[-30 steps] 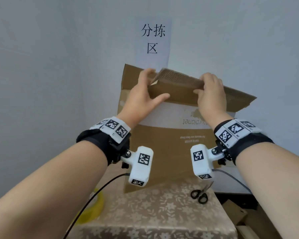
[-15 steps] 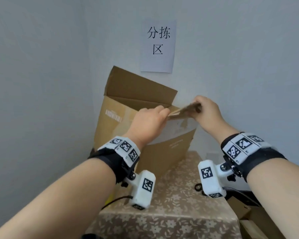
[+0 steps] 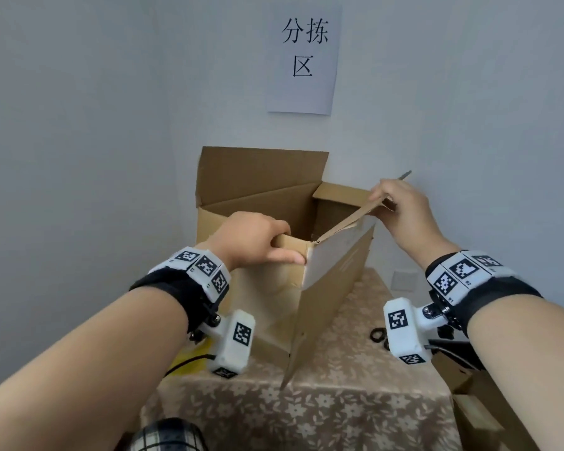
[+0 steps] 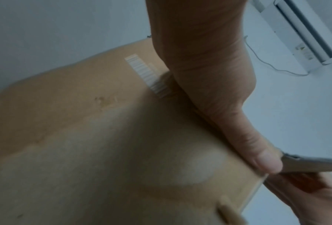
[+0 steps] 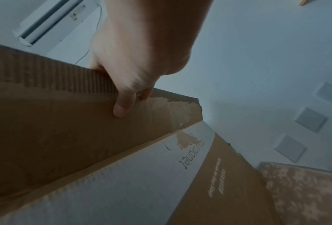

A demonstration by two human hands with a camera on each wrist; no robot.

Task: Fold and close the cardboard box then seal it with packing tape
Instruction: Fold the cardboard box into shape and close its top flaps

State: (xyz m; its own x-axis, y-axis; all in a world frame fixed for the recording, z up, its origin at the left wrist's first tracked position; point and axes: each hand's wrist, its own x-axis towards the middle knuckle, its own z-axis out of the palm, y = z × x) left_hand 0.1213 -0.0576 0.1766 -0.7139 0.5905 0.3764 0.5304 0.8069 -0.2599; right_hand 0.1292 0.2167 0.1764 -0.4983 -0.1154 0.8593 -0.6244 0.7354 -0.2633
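Observation:
A brown cardboard box with a white band stands open on the cloth-covered table, one corner toward me. Its back flap stands upright. My left hand grips the near top corner of the box, fingers hooked inside, thumb along the outer wall. My right hand pinches the edge of the right-side flap, thumb on the flap's underside. A yellow tape roll peeks out low on the left, mostly hidden by my left wrist camera.
Black scissors lie on the table right of the box. More cardboard boxes sit on the floor at the lower right. A paper sign hangs on the wall behind, and walls close in at the left and back.
The box has swung round and come down onto the table with its opening upward. My left hand moved from the flap to the near corner; my right hand kept the flap edge.

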